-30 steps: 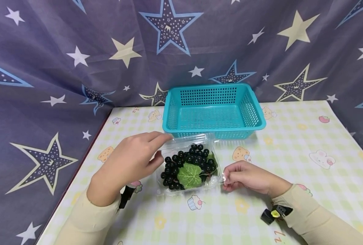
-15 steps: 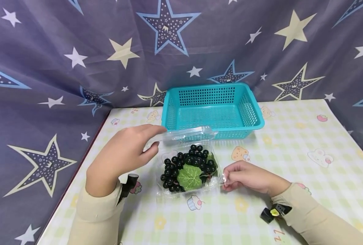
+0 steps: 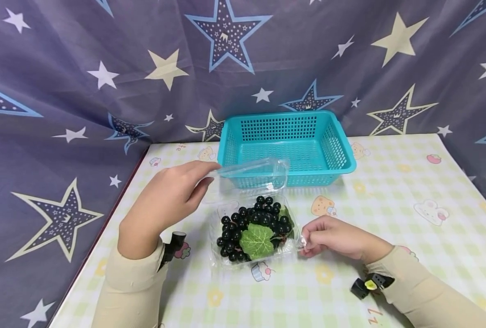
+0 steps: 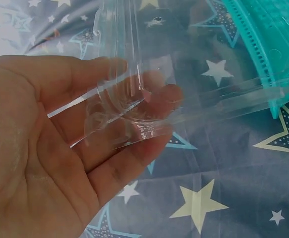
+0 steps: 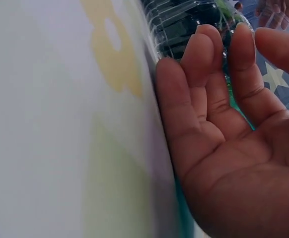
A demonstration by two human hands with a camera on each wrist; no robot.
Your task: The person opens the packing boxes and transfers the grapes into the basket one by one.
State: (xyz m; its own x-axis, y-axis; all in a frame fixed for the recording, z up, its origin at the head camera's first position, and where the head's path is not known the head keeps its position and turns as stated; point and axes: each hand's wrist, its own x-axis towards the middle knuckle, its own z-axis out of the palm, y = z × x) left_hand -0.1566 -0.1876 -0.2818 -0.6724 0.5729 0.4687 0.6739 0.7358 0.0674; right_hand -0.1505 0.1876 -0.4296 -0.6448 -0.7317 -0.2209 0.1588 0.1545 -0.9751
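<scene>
A clear plastic clamshell box (image 3: 243, 265) lies on the table with a bunch of black grapes (image 3: 231, 232) and a green leaf (image 3: 257, 241) inside. Its clear lid (image 3: 278, 176) is raised at the back, tilted up in front of the basket. My left hand (image 3: 165, 196) pinches the lid's left corner between thumb and fingers; in the left wrist view the fingers (image 4: 129, 158) show around and through the clear plastic. At the box's right edge, my right hand (image 3: 337, 237) rests low on the table and pinches the rim with thumb and forefinger.
A turquoise plastic basket (image 3: 288, 173) stands at the back of the table, right behind the box. The checked, cartoon-printed tablecloth (image 3: 390, 191) covers the table. A dark star-patterned curtain (image 3: 292, 54) hangs behind and along the left side.
My left hand has lifted the lid up and back from the box, moving slightly away and to the left. The right hand stays at the box's right edge, and the grapes lie as before.
</scene>
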